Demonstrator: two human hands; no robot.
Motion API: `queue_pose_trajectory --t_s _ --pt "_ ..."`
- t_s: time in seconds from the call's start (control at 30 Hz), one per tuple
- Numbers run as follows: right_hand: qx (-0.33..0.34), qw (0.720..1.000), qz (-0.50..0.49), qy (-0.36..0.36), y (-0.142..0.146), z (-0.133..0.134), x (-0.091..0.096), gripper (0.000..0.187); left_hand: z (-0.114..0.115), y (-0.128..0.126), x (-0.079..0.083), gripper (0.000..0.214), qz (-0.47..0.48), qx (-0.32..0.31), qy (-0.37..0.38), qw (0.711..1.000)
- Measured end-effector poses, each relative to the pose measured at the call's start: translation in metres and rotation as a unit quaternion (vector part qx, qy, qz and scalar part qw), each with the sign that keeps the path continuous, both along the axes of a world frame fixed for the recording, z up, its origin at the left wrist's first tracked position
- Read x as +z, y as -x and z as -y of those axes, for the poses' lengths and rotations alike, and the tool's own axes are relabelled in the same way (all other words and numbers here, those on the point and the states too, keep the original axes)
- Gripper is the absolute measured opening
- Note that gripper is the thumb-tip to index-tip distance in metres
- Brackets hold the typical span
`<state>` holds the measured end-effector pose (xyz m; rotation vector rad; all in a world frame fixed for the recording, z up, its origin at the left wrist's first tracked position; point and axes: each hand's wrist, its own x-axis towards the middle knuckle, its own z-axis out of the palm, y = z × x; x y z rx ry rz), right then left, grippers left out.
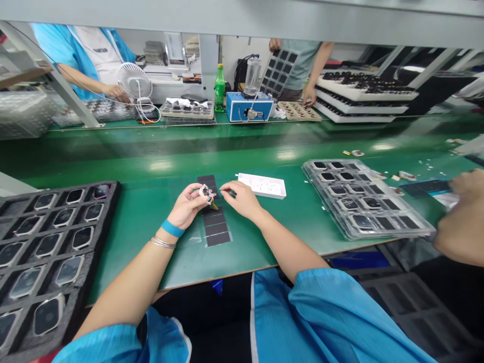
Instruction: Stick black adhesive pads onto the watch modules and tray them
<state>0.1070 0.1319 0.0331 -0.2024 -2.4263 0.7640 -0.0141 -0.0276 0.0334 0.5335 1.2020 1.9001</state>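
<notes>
My left hand [188, 204] is closed around a small pale part [206, 192] held up at the fingertips, above a strip of dark square films [214, 218] lying on the green table. My right hand [240, 196] is pinched on a thin dark tool [231, 193] whose tip points toward the part. A small yellow bit shows just under the part. A blue band and a thin bracelet sit on my left wrist.
A black foam tray [49, 242] of watch-like cases lies at the left. A white flat box [263, 185] lies behind my hands. Clear stacked trays [363, 199] of parts sit at the right, where another person's hand [469, 184] reaches. Across the belt, other people work near a fan and a blue machine [249, 107].
</notes>
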Motion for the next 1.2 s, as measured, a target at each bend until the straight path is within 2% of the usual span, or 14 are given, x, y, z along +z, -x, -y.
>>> queue_pose_trajectory --t_s 1.2 --pt "0.008 1.0 0.029 0.0 0.0004 0.0034 0.0008 0.012 0.0007 0.0007 0.0 0.055 -0.007 -0.003 0.005 1.0"
